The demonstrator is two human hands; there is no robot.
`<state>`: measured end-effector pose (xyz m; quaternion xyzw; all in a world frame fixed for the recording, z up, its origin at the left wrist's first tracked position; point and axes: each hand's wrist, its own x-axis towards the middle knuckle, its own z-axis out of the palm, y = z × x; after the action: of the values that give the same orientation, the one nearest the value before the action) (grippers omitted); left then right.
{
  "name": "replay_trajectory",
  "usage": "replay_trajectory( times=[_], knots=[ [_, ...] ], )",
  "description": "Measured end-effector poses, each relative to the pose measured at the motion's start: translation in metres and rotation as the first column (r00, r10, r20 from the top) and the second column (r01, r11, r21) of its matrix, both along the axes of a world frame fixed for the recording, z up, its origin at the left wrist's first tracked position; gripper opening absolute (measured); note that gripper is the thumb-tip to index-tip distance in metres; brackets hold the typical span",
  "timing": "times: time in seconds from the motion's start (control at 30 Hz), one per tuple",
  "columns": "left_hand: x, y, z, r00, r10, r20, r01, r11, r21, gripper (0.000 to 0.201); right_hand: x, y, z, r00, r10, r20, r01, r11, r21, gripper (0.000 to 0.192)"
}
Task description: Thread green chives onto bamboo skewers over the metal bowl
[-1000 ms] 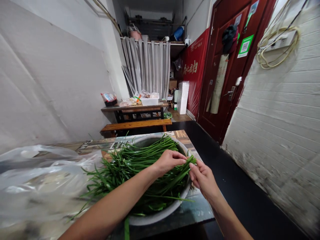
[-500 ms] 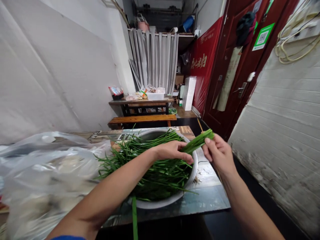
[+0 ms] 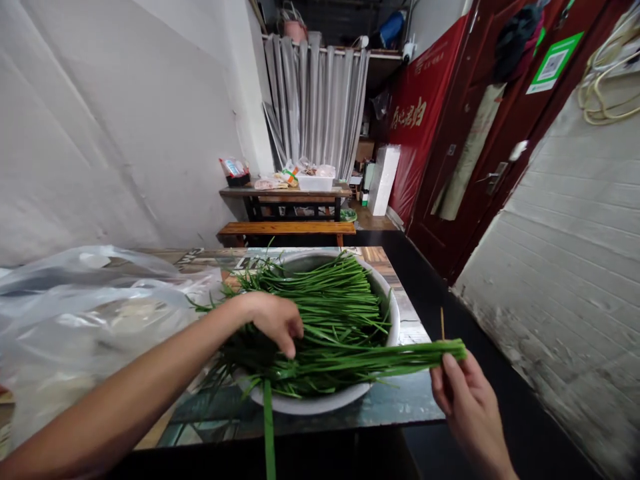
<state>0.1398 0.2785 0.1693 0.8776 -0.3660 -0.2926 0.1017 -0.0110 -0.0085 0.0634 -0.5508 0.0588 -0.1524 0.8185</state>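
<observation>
Head view shows a clear plastic bag left of the metal basin piled with chives, where the left hand rests loosely curled, while the right hand pinches a chive bundle by its end over the basin rim.

Back room of a small eatery, used for food prep.

Narrow and cluttered: wooden table and bench against a plain white wall, a grey curtain screening off storage with a loaded shelf above. Red banner with Chinese characters beside a dark red metal door carrying a green QR-code sticker. White tiled wall with coiled cable hanging. Up front, a metal basin heaped with garlic chives, next to a clear plastic bag.
</observation>
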Motion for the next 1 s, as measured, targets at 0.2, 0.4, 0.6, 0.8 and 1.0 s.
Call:
replay_trajectory(
  times=[0.2, 0.4, 0.6, 0.8, 1.0],
  knots=[
    [0.033, -0.077, -0.018, 0.966, -0.081, 0.244, 0.157, 0.938, -0.308, 0.031, -0.009, 0.011, -0.007, 0.998, -0.057, -0.003, 0.057, 0.998, -0.009, 0.014],
    [0.029, -0.111, -0.054, 0.972, -0.054, 0.230, 0.139, 0.918, -0.372, 0.023, 0.007, 0.004, 0.004, 0.999, 0.053, 0.007, -0.052, 0.991, -0.127, 0.019],
    [0.032, -0.105, -0.040, 0.978, 0.209, 0.021, -0.156, 0.792, -0.590, 0.029, 0.038, 0.004, 0.024, 0.992, 0.125, 0.023, -0.121, 0.982, -0.147, 0.020],
    [0.021, -0.113, -0.028, 0.854, 0.349, -0.385, -0.518, 0.518, -0.681, 0.035, 0.072, 0.012, 0.040, 0.959, 0.280, 0.029, -0.273, 0.950, -0.153, 0.024],
    [0.012, -0.119, -0.022, 0.776, 0.365, -0.514, -0.630, 0.408, -0.661, 0.031, 0.078, 0.018, 0.033, 0.958, 0.285, 0.018, -0.279, 0.948, -0.153, 0.023]
  ],
)
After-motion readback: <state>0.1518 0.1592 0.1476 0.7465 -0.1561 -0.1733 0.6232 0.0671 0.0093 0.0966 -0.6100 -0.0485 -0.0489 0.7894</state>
